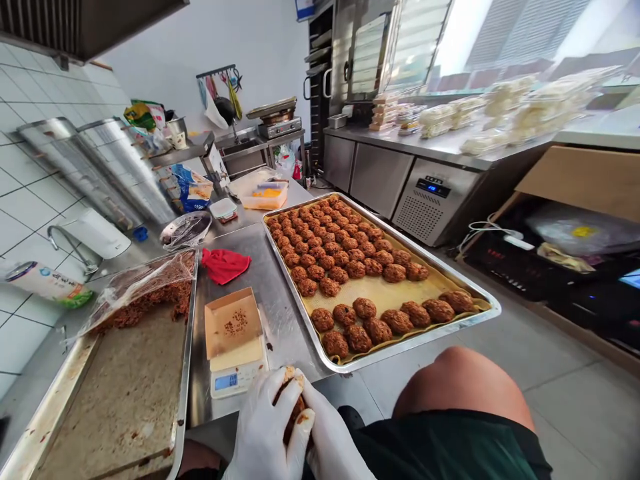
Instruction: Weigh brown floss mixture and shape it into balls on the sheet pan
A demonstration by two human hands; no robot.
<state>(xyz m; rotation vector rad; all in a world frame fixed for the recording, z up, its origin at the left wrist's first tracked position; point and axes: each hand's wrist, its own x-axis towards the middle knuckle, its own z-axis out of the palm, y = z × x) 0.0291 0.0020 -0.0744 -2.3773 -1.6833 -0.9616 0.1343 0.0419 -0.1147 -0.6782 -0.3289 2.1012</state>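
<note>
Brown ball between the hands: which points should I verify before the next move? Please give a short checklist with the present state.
1. Grip on the brown ball: ok; the left hand and right hand are both cupped around it.
2. Free place on the big tray: ok; bare yellow paper shows between the rows of balls.
3. Scale: ok; the paper box on it holds only crumbs.
4. Scale display: cannot tell; the digits are too small.
5. Clean hands: not ok; brown smears on the fingertips.
6. Mixture in the left tray: ok; some remains.
</note>
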